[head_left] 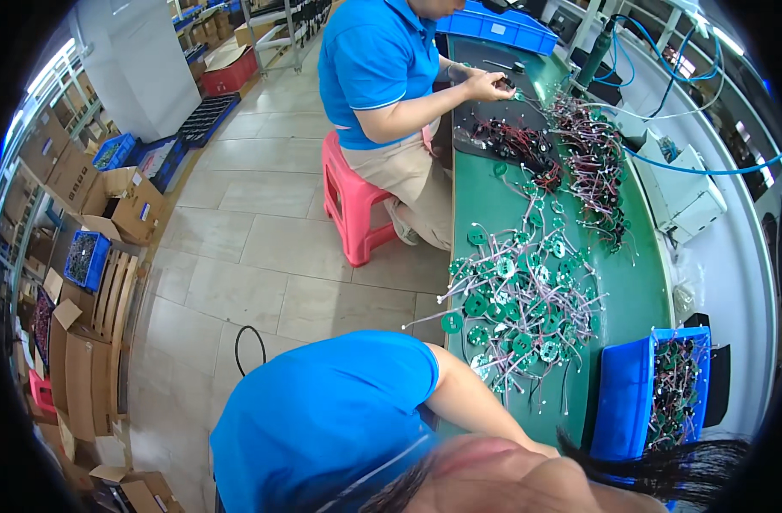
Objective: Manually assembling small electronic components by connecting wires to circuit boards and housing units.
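Observation:
Neither of my hands shows in the head view. An arm in a blue short sleeve (348,410), which looks like my own, reaches over the table edge, its far end hidden at the bottom. Nearest to that arm lies a loose pile of round green circuit boards (521,344) with pale wires and white connectors. To its right stands a blue bin (622,389) filled with wired parts (675,385). What my hands hold, if anything, cannot be seen.
A co-worker on a pink stool (350,201) holds a small dark part (504,83) over a dark mat with red-and-black wired parts (515,141). Bundled wires (587,154) line the green table (635,282). A blue tray (498,27) stands beyond; cartons (88,376) lie left.

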Demonstrator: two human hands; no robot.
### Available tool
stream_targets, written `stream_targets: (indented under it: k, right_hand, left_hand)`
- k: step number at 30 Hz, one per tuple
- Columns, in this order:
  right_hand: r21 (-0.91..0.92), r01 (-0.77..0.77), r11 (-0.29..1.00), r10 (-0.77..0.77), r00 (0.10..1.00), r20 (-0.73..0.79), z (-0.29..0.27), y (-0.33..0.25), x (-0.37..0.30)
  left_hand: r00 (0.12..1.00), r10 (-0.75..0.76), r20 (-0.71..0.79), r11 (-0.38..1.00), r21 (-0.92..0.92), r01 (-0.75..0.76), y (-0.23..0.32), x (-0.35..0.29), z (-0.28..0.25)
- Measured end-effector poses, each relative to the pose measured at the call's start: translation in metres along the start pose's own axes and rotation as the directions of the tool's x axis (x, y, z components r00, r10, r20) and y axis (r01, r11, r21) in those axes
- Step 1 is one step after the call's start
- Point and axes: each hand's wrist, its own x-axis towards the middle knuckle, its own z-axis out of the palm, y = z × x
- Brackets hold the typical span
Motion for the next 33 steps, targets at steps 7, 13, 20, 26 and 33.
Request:
stream_targets:
  k: [7, 13, 20, 26, 33]
  right_hand:
    - [0.142, -0.060, 0.988, 0.055, 0.998, 0.040, 0.003, -0.001, 0.005]
    - [0.265, -0.079, 0.961, 0.078, 0.997, 0.015, 0.006, -0.001, -0.011]
    - [0.262, 0.047, 0.964, -0.063, 0.997, 0.053, 0.009, 0.008, -0.028]
    - [0.323, 0.053, 0.945, -0.038, 0.998, -0.050, 0.015, 0.030, -0.018]
    - [0.344, 0.012, 0.939, 0.024, 0.995, -0.101, 0.055, 0.040, 0.032]
  left_hand:
    - [0.998, -0.024, -0.058, 0.998, -0.052, 0.021, 0.017, -0.009, 0.000]
    - [0.998, -0.014, -0.068, 1.000, -0.029, 0.012, 0.026, -0.008, 0.003]
    - [0.999, -0.016, -0.028, 0.999, -0.032, 0.015, 0.037, -0.022, -0.002]
    - [0.984, -0.177, 0.009, 0.981, -0.075, 0.177, 0.040, -0.023, -0.007]
    - [0.967, -0.248, -0.048, 0.911, -0.350, 0.217, 0.046, -0.001, -0.059]
